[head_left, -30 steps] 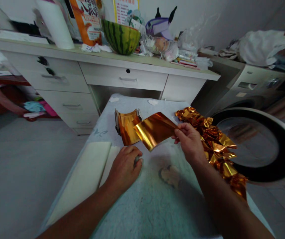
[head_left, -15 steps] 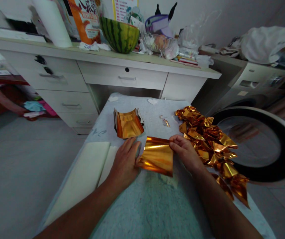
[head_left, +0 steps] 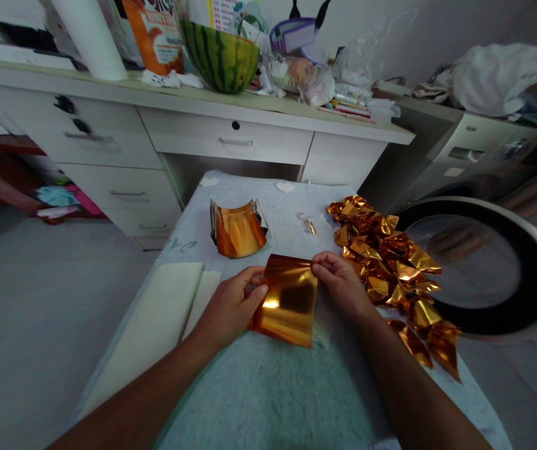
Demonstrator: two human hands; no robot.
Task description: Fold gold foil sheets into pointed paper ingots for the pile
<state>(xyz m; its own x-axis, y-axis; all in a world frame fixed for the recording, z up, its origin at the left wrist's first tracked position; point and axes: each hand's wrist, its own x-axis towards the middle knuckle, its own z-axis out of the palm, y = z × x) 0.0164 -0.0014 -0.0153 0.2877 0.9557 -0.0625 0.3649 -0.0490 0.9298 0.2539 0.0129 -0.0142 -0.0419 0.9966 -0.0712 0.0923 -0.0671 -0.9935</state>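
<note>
Between my two hands is a square sheet of shiny gold foil paper (head_left: 289, 303), held above the cloth-covered table. My left hand (head_left: 236, 306) pinches its left edge between thumb and fingers. At the upper right corner, my right hand (head_left: 338, 281) grips it with thumb and forefinger. Just beyond lies a curled stack of gold foil sheets (head_left: 240, 231), its sides bent up. A heap of folded gold foil pieces (head_left: 385, 256) spreads along the table's right side. Small gold scraps (head_left: 309, 225) rest between the stack and the heap.
Flat pale pads (head_left: 155, 331) lie along the left of the table (head_left: 259, 394). A white desk (head_left: 230, 140) at the back carries a halved watermelon (head_left: 219, 59), an orange packet (head_left: 155, 37) and plastic bags. On the right, a washing machine's round door (head_left: 484, 262) hangs open beside the table.
My left hand has moved from lying flat by the sheet's edge to pinching that edge. The foil sheet is tilted differently. The whole view has shifted slightly.
</note>
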